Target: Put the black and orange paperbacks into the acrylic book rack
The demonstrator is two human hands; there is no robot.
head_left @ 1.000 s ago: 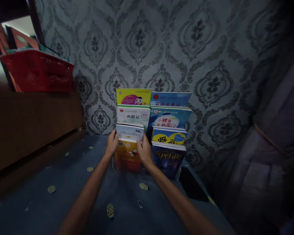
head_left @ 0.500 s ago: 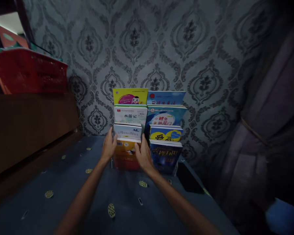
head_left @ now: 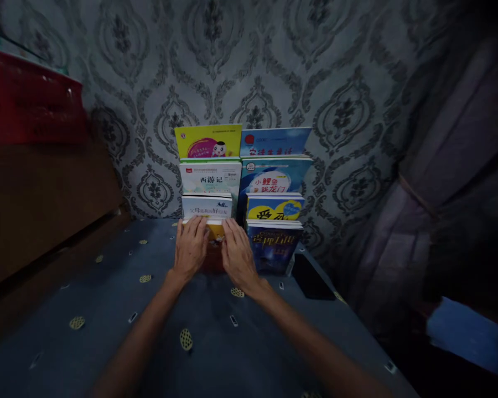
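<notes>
Two columns of upright books stand in tiers against the wall. My left hand (head_left: 191, 249) lies against the left part of the front orange book (head_left: 214, 261), its fingertips at the top edge. My right hand (head_left: 238, 253) rests likewise on that book's right part. The fingers of both hands are extended and lie flat; neither is wrapped round the book. Behind it stand a pale blue-white book (head_left: 207, 205), a white-green book (head_left: 211, 177) and a yellow book (head_left: 209, 138). In the right column, a dark blue book (head_left: 274, 251) is in front.
A yellow-and-blue book (head_left: 274, 207) and blue books (head_left: 276, 141) rise behind the dark one. A black flat object (head_left: 311, 279) lies right of the books on the patterned blue cloth (head_left: 149, 337). A red basket (head_left: 33, 99) is at left, a tied curtain (head_left: 406, 237) at right.
Both hands have moved from the sides of the front left books onto the orange book's front and top edge. The view has shifted; the books appear higher and slightly further left.
</notes>
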